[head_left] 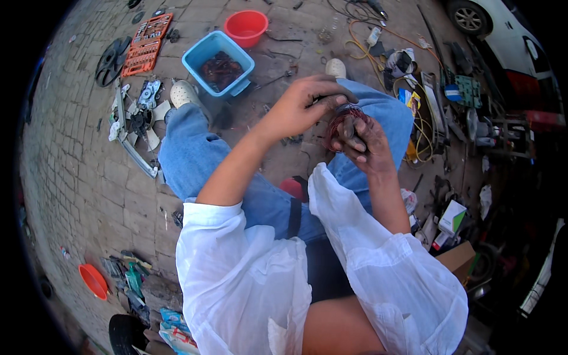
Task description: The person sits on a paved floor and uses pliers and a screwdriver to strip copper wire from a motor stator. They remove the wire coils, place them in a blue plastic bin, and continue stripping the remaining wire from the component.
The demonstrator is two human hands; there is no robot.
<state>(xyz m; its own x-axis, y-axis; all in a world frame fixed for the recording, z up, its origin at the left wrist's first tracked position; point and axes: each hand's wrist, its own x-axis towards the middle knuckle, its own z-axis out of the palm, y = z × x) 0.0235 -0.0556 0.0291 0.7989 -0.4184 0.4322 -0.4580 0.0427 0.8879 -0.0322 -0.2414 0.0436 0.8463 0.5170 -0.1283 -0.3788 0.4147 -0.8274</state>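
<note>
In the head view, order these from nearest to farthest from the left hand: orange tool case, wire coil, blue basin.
1. Wire coil: just right of the left hand.
2. Blue basin: on the ground, ahead-left.
3. Orange tool case: farther left.

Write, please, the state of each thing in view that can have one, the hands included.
Wire coil: bunched, held
Right hand: closed around the coil
Left hand: fingers bent beside the coil, grip unclear
Blue basin: upright, partly filled
Red bowl: upright, open-topped
Orange tool case: open, tools showing
Clogs: worn on both feet
</note>
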